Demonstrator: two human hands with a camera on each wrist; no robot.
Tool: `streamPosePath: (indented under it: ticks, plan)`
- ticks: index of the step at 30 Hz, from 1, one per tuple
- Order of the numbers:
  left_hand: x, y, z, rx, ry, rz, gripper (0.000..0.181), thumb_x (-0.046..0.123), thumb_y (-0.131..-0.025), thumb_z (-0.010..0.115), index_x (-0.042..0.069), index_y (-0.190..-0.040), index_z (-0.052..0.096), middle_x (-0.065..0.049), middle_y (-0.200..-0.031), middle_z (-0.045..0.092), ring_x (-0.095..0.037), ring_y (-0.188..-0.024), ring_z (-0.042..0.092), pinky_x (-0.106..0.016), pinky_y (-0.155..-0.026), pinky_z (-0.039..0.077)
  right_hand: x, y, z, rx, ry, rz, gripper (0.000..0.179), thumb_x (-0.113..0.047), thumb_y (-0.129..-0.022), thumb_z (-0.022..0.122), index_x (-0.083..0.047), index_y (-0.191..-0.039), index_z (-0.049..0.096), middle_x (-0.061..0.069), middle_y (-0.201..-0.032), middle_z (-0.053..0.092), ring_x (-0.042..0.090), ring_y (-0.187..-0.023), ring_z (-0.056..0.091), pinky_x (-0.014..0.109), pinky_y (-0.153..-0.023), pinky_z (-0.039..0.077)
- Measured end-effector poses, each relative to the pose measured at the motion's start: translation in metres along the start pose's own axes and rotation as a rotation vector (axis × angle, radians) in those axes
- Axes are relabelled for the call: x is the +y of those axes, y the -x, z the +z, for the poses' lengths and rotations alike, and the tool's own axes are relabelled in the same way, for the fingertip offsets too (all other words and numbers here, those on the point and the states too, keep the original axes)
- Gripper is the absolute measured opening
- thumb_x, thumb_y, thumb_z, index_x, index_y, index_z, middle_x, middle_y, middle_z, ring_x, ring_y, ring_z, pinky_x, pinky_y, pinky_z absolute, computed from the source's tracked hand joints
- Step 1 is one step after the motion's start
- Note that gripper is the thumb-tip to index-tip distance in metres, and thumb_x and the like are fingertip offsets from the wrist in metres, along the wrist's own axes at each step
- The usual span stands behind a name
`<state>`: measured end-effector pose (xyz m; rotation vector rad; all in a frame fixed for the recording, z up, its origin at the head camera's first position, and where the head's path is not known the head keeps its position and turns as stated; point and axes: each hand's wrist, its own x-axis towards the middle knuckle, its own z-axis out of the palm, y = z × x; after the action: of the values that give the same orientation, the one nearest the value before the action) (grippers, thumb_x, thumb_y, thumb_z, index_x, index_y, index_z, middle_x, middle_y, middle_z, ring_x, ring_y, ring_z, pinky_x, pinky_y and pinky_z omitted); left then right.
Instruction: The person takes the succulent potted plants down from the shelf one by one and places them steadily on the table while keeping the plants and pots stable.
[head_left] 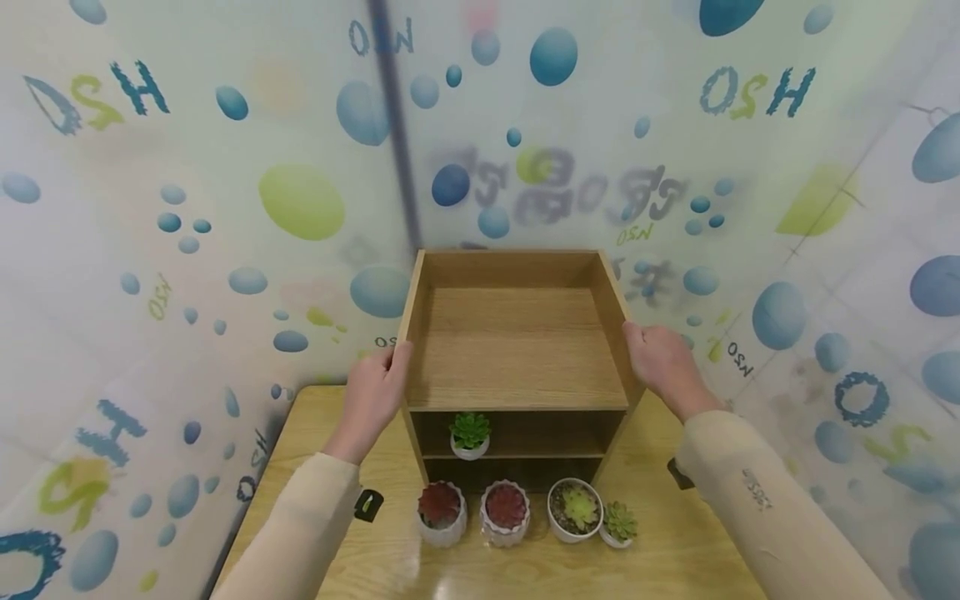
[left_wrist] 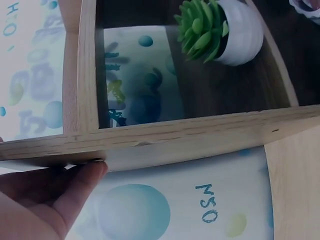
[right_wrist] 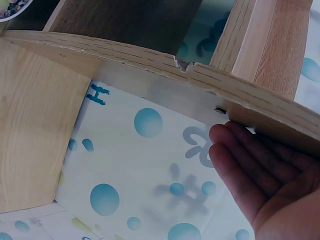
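Observation:
A wooden shelf unit [head_left: 517, 346] stands on the table, with an open top section and lower shelves. My left hand [head_left: 375, 396] touches the outer face of its left side panel [left_wrist: 200, 132], thumb tip and fingers against the wood. On the opposite side, my right hand [head_left: 663, 362] has its fairly straight fingers [right_wrist: 245, 160] against the right side panel [right_wrist: 135, 57]. A green succulent [head_left: 470, 433] in a white pot sits on the shelf below the top section. The far parts of both hands' fingers are hidden by the panels in the head view.
Along the shelf's foot stand two dark red succulents [head_left: 441, 510] [head_left: 506, 510] in white pots, a yellow-green one [head_left: 576, 507] and a small green one [head_left: 619, 523]. The light wood table [head_left: 375, 567] backs onto patterned walls [head_left: 225, 150].

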<state>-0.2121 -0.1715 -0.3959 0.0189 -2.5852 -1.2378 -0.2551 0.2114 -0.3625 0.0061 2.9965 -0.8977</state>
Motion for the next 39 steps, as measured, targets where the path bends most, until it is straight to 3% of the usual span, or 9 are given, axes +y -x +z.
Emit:
streamPosePath:
  ticks: [5,8,13,16,18,21,24,36,39]
  plan:
    - [-0.005,0.007,0.002,0.021,0.046,0.025,0.055,0.048,-0.110,0.040,0.006,-0.077,0.054,-0.003,-0.058,0.038,-0.019,-0.050,0.034,-0.033,-0.050,0.034,0.000,0.000,0.000,0.009,0.001,-0.003,0.061,-0.044,-0.110,0.021,-0.010,-0.063,0.041,0.005,-0.061,0.042,0.022,-0.056,0.040,0.036,-0.057,0.038]
    - [-0.008,0.011,0.002,0.035,0.053,0.045,0.051,0.045,-0.110,0.042,0.004,-0.092,0.066,-0.003,-0.060,0.042,-0.018,-0.052,0.038,-0.033,-0.051,0.036,-0.001,0.000,0.000,0.010,0.007,-0.005,0.062,-0.044,-0.110,0.021,-0.010,-0.063,0.041,0.005,-0.061,0.042,0.022,-0.057,0.040,0.036,-0.057,0.038]
    - [-0.011,0.020,0.004,0.027,0.017,0.032,0.048,0.044,-0.111,0.042,0.005,-0.097,0.066,-0.007,-0.067,0.047,-0.021,-0.059,0.044,-0.033,-0.055,0.039,0.000,0.000,0.001,0.009,0.012,-0.013,0.062,-0.044,-0.111,0.021,-0.010,-0.062,0.040,0.004,-0.059,0.040,0.022,-0.055,0.039,0.036,-0.057,0.038]
    - [-0.012,0.025,0.006,0.034,-0.018,0.043,0.045,0.042,-0.110,0.043,0.005,-0.095,0.064,-0.013,-0.079,0.062,-0.026,-0.071,0.059,-0.038,-0.063,0.049,0.000,0.000,0.001,0.011,0.011,-0.014,0.062,-0.044,-0.111,0.021,-0.011,-0.061,0.040,0.003,-0.058,0.040,0.021,-0.055,0.039,0.036,-0.056,0.038]
    - [-0.013,0.028,0.008,0.047,-0.010,0.056,0.041,0.038,-0.110,0.046,0.004,-0.102,0.068,-0.018,-0.095,0.071,-0.031,-0.086,0.068,-0.044,-0.072,0.056,0.001,0.000,0.001,0.011,0.011,-0.012,0.062,-0.043,-0.111,0.021,-0.011,-0.062,0.040,0.004,-0.058,0.040,0.021,-0.055,0.039,0.036,-0.056,0.038]
    - [-0.016,0.032,0.011,0.069,0.023,0.061,0.037,0.032,-0.108,0.052,0.001,-0.117,0.070,-0.021,-0.113,0.074,-0.035,-0.103,0.072,-0.051,-0.084,0.059,0.001,0.000,0.001,0.014,0.010,-0.012,0.062,-0.044,-0.111,0.021,-0.010,-0.062,0.040,0.003,-0.058,0.040,0.021,-0.054,0.038,0.036,-0.056,0.038]
    - [-0.019,0.037,0.014,0.093,0.063,0.066,0.033,0.025,-0.106,0.056,-0.002,-0.122,0.069,-0.023,-0.116,0.073,-0.036,-0.104,0.073,-0.052,-0.086,0.060,0.001,0.000,0.001,0.020,0.005,-0.013,0.062,-0.044,-0.110,0.021,-0.010,-0.062,0.040,0.004,-0.058,0.040,0.021,-0.054,0.039,0.036,-0.056,0.038]
    - [-0.031,0.058,0.025,0.231,0.108,0.167,0.032,0.003,-0.097,0.063,-0.003,-0.128,0.070,-0.020,-0.112,0.074,-0.031,-0.095,0.075,-0.045,-0.079,0.062,-0.002,0.000,0.001,0.045,0.006,-0.015,0.060,-0.043,-0.110,0.023,-0.010,-0.063,0.041,0.005,-0.060,0.043,0.023,-0.057,0.042,0.036,-0.056,0.038]
    - [-0.033,0.063,0.028,0.273,0.125,0.210,0.033,-0.002,-0.094,0.064,-0.004,-0.126,0.071,-0.019,-0.114,0.074,-0.031,-0.096,0.074,-0.026,-0.079,0.060,-0.001,0.001,0.001,0.045,0.006,-0.007,0.060,-0.043,-0.110,0.023,-0.010,-0.064,0.042,0.006,-0.061,0.043,0.023,-0.058,0.042,0.036,-0.057,0.038]
